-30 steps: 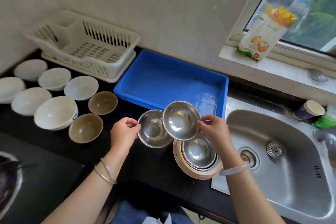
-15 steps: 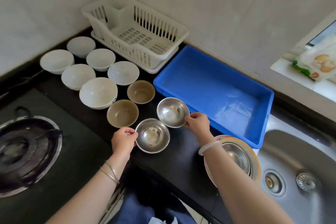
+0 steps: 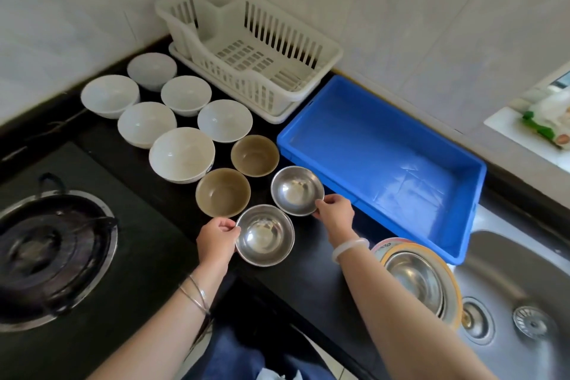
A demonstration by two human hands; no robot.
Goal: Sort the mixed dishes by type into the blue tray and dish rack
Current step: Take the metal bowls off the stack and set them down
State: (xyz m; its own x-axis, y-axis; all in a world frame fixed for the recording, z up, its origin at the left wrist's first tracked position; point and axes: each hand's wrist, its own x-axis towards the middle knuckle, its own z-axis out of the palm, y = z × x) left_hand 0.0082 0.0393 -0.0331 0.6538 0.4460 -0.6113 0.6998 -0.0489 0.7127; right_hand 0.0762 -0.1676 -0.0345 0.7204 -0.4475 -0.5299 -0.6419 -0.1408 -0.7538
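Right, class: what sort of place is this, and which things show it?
Most likely a home kitchen: a gas burner set in the black counter, a steel sink, and a white dish rack.

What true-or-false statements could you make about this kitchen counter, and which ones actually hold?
1. Each hand grips a steel bowl by its rim. True: the left hand grips the nearer steel bowl, the right hand the farther steel bowl.
2. Three brown bowls are out. False: only two, the near brown bowl and the far brown bowl.
3. The dish rack holds the white bowls. False: the six white bowls stand on the counter beside it.
4. The blue tray has no dishes in it. True.
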